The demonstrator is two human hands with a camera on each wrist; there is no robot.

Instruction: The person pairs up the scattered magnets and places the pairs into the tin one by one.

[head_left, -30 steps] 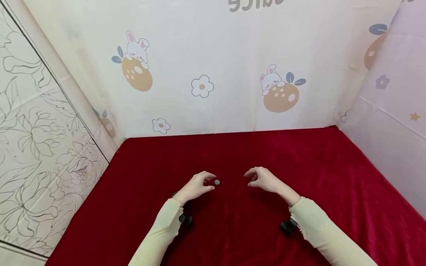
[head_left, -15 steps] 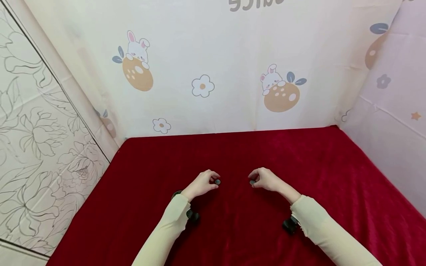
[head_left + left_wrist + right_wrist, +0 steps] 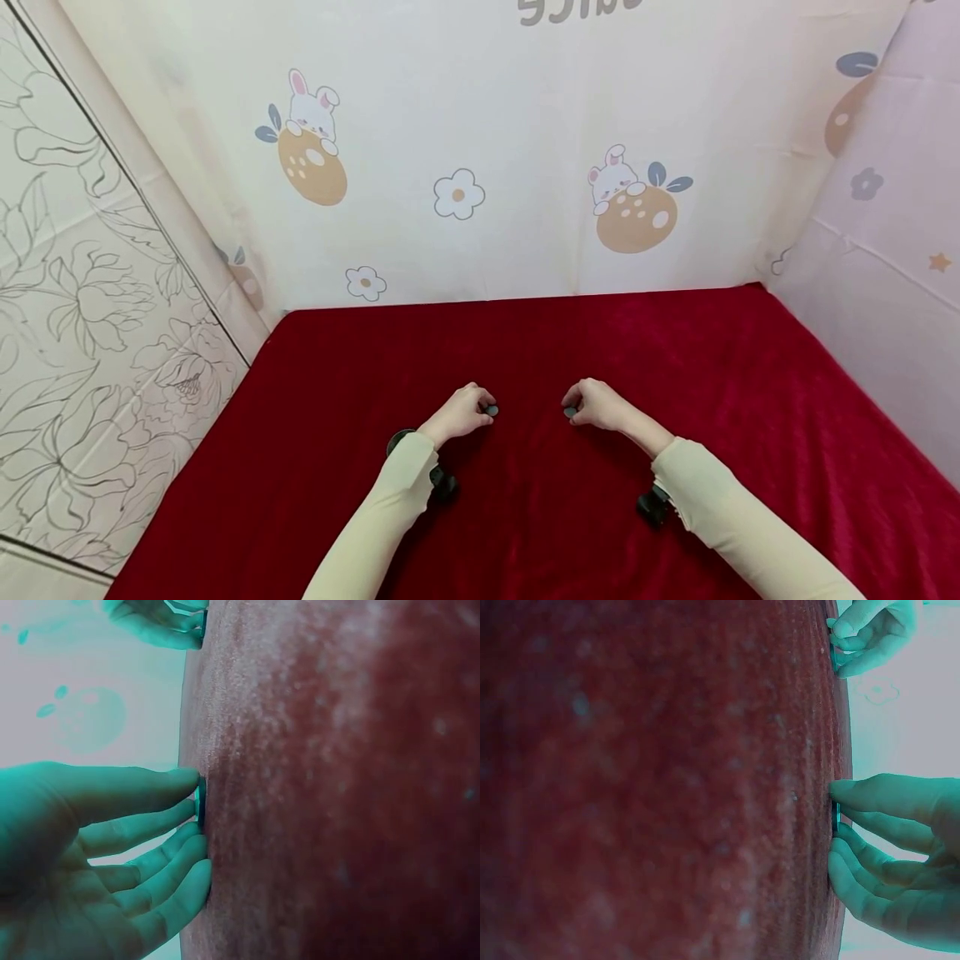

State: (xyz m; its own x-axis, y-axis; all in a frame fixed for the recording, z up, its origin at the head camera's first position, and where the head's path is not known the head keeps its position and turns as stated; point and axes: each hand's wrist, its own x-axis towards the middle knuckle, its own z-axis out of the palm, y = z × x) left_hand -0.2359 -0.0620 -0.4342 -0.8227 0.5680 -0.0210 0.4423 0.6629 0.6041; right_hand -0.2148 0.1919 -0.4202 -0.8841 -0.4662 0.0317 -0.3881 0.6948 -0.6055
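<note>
Red velvet cloth (image 3: pixel 675 400) bears two small discs, the left disc (image 3: pixel 492 410) pinched by the left hand (image 3: pixel 459 414), the right disc (image 3: pixel 570 412) by the right hand (image 3: pixel 597 406), so lifting probably needs firm fingertip grips.

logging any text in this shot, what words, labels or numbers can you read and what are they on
One text only: grey lettering at the top edge of the backdrop cloth, cut off by the frame and seemingly upside down; too little shows to read it.
The small discs at the left hand and at the right hand: no marking can be made out, too small.
The red cloth and the flower-patterned side panel: no text.
</note>
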